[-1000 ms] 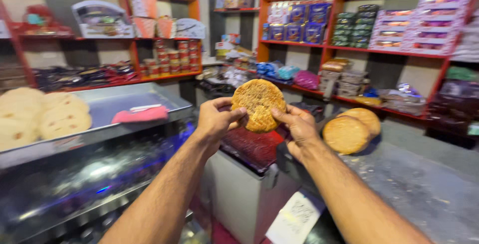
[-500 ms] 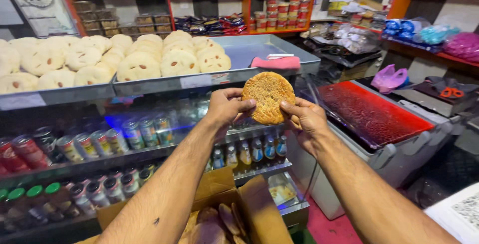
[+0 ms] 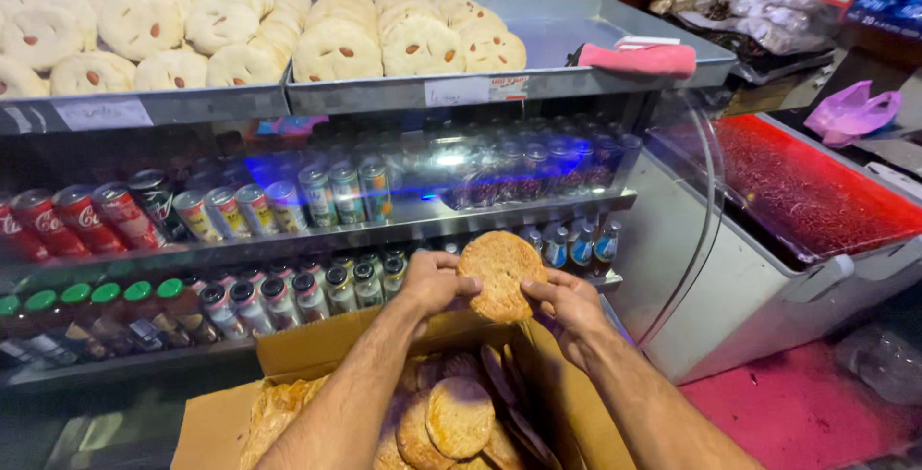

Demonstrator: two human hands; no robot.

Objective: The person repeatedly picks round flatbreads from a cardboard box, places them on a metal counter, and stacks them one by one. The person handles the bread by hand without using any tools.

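Observation:
Both my hands hold one round, flat, golden-brown biscuit bread [image 3: 500, 273] upright by its edges. My left hand [image 3: 434, 283] grips its left side and my right hand [image 3: 565, 303] its right side. The bread hangs just above an open cardboard box [image 3: 317, 340] that holds several more flat round breads [image 3: 459, 416]. Behind it stands a glass-fronted cooler with rows of cans and bottles.
On top of the cooler, metal trays [image 3: 403, 94] carry several pale round breads dotted with almonds [image 3: 336, 48]. A pink cloth [image 3: 642, 57] lies on the right tray. A chest freezer with a red lid [image 3: 816, 196] stands to the right, on a red floor.
My view has tilted down from the far shelves to the cooler and the box. Both hands have lowered the bread from chest height to just above the open box.

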